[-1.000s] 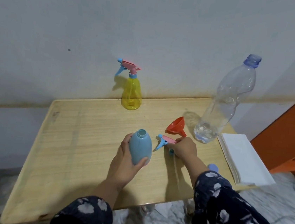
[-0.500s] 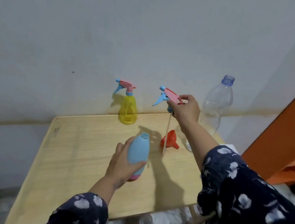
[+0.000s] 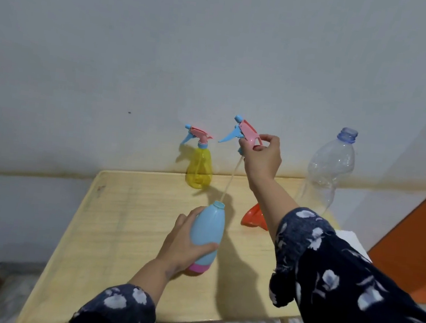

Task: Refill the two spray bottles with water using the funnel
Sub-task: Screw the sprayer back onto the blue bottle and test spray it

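Note:
My left hand (image 3: 182, 243) grips the light blue spray bottle (image 3: 206, 236), which stands on the wooden table (image 3: 124, 231) with its neck uncapped. My right hand (image 3: 261, 159) holds the pink and blue spray head (image 3: 241, 132) high above it; the thin dip tube (image 3: 229, 181) hangs down with its tip at the bottle's neck. The yellow spray bottle (image 3: 199, 170), its head on, stands at the table's back edge by the wall. The red funnel (image 3: 253, 216) lies on the table, partly hidden by my right arm. A large clear water bottle (image 3: 329, 172) stands uncapped at the back right.
A white stack of paper or cloth (image 3: 349, 236) shows at the table's right edge behind my sleeve. An orange panel (image 3: 415, 237) stands to the right. The pale wall (image 3: 164, 63) runs right behind the table. The floor below is marbled.
My right hand lifted the spray head off the table, raised it high and brought its tube over the blue bottle's neck. The camera tilted upward. My left hand kept its grip.

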